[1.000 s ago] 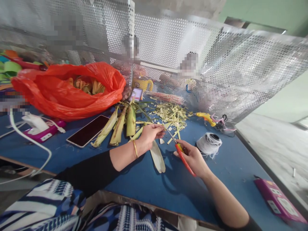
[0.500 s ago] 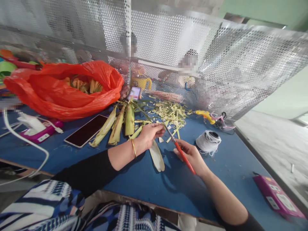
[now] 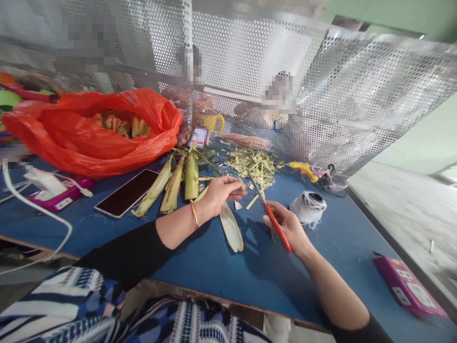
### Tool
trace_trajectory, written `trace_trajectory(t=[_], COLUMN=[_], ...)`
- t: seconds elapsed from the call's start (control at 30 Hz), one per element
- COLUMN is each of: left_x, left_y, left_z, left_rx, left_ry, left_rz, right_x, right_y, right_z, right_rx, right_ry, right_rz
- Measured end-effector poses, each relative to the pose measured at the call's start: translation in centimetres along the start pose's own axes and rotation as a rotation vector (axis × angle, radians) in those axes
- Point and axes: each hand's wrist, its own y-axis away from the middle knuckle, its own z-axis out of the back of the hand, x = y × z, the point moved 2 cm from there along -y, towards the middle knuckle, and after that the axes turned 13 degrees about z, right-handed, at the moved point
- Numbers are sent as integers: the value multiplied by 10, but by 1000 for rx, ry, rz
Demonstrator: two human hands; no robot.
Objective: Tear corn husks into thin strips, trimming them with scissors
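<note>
My right hand [image 3: 290, 227] is closed around the red handles of a pair of scissors [image 3: 275, 223]. The blades point up and left, just right of my left fingertips. Between thumb and fingers, my left hand [image 3: 218, 194] pinches a small greenish piece of husk [image 3: 243, 186], mostly hidden by the fingers. Under that hand a long pale husk leaf [image 3: 232, 228] lies on the blue table [image 3: 214, 271]. Several husk-wrapped, corn-like ears [image 3: 192, 177] rest left of it. Behind both hands spreads a heap of cut husk strips [image 3: 250, 164].
An orange-red plastic bag [image 3: 89, 157] and a phone [image 3: 126, 193] are on the left. White yarn [image 3: 307, 209], a yellow glue gun [image 3: 303, 170] and a purple power strip [image 3: 407, 286] sit on the right. A perforated metal screen [image 3: 228, 47] stands behind, with people beyond it.
The scissors have moved slightly right, away from my left fingers, so a gap now shows between blades and fingertips. My left hand keeps its pinch.
</note>
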Motion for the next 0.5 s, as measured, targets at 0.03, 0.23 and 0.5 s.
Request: trace_trajectory(t=[0.03,0.23,0.5], left_x=[-2,-8,-11], left_y=[0,2,0], left_z=[1,4,8], left_rx=[-2,10,95], left_ry=[-8,-91,-287], left_rz=[-22,-72,-25], right_x=[0,3,2], right_y=[0,1,1], right_z=[3,13,15], right_rx=[16,130,186], right_ry=[22,98,54], right_rz=[11,28,33])
